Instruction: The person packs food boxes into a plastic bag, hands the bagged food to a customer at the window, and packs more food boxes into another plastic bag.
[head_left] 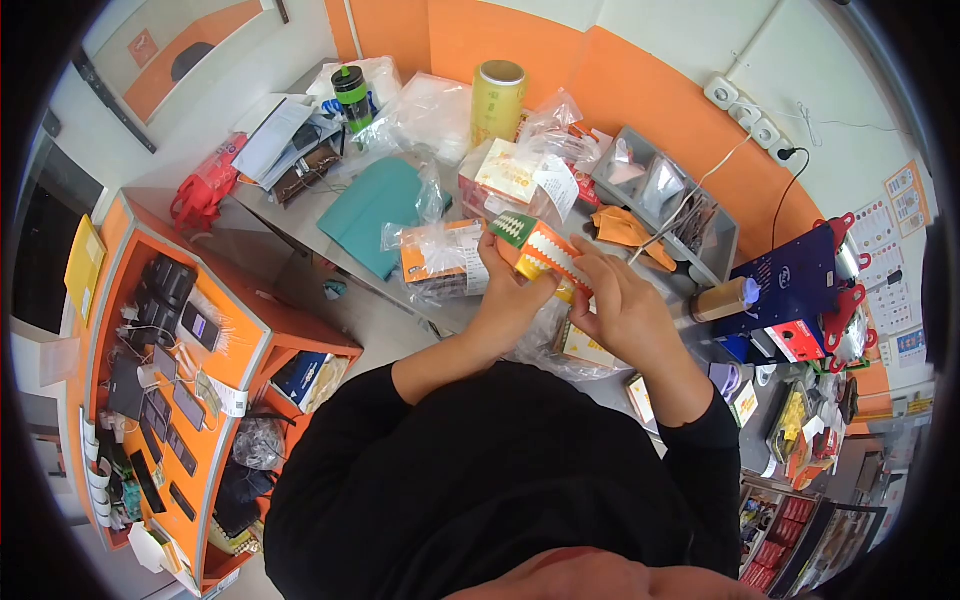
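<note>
Both my hands hold a small printed cardboard box [543, 248] in orange, green and yellow, raised over the counter. My left hand [510, 300] grips its left end from below. At its right end, my right hand [622, 300] has its fingers bent against the side. Just left of the box lies a package in clear plastic [435, 255] with a white label. Behind it is another bagged package [510, 172] with a receipt on it. Below my hands, a further plastic bag [585, 345] lies partly hidden by my right wrist.
A teal folder [370, 215] lies on the grey counter, near a green-and-black bottle [351, 97] and a yellow roll [499, 105]. To the right stand a grey divided bin [665, 195] and a dark blue machine [790, 280]. Several phones lie on the orange shelf [215, 345] at left.
</note>
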